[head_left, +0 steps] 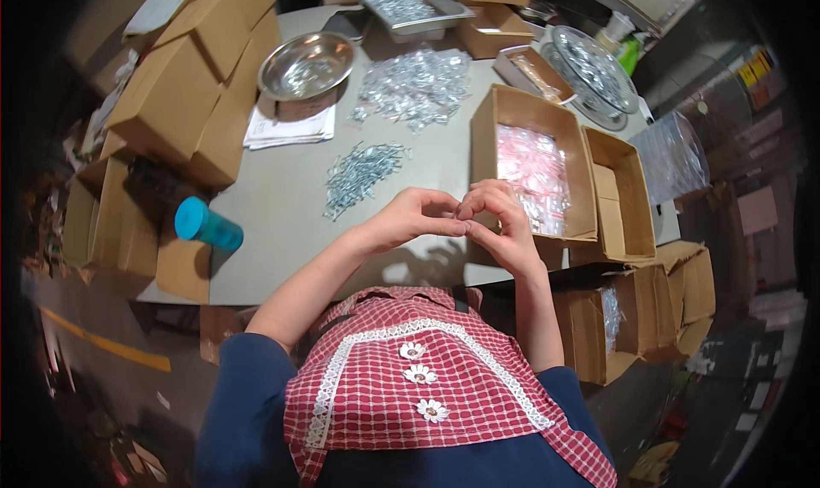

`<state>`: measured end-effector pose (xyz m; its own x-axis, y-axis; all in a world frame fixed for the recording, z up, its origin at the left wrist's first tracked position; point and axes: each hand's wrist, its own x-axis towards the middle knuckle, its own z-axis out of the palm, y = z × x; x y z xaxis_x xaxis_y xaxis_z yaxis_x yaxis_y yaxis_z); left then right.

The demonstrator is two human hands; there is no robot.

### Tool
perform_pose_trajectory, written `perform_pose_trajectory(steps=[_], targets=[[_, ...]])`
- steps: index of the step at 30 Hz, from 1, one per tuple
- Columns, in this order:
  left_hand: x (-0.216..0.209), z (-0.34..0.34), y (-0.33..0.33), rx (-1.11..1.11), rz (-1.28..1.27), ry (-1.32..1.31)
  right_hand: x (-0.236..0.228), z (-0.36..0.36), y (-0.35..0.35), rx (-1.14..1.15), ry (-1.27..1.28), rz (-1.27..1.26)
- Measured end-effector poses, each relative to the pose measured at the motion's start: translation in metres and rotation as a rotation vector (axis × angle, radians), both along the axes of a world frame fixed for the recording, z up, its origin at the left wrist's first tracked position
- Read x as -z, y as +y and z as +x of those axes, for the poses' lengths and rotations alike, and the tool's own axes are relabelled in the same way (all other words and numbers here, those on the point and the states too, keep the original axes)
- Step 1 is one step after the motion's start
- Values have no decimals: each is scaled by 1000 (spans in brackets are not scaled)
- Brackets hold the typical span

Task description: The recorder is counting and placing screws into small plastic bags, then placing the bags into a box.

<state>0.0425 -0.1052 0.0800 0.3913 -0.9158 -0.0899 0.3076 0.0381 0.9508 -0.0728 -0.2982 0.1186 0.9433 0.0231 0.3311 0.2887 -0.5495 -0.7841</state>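
Observation:
My left hand (412,217) and my right hand (507,225) meet in front of my apron, above the near part of the table. Thumbs and fingertips of both press together in a pinch; whatever is between them is too small to make out. Just beyond my left hand lies a loose pile of small bluish metal pieces, like screws or pins (363,179). Farther back is a heap of small clear plastic bags (416,86). Close by my right hand stands an open cardboard box (542,108) holding many pink and clear little packets (531,172).
A steel bowl (272,82) rests on papers (290,131) at the back left; a metal tray (455,13) stands behind. A blue bottle (210,224) and stacked cartons (184,95) line the left edge. Another open box (630,202) and a round clear dish (595,69) are on the right.

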Motion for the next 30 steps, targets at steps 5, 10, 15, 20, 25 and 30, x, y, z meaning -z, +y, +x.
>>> perform_pose_trajectory(steps=[5,10,15,20,25,30], targets=[[34,1,63,-51,45,455,34,19,54,134,0,77],[43,-12,110,-232,14,818,52,30,98,151,-61,-19],[72,-8,132,-383,22,865,66,40,126,152,139,129],[93,-3,141,-452,29,870,76,50,141,151,149,56],[95,4,144,-490,49,854,68,58,148,91,63,-153],[85,7,136,-645,138,645,59,63,149,77,-148,-462]])
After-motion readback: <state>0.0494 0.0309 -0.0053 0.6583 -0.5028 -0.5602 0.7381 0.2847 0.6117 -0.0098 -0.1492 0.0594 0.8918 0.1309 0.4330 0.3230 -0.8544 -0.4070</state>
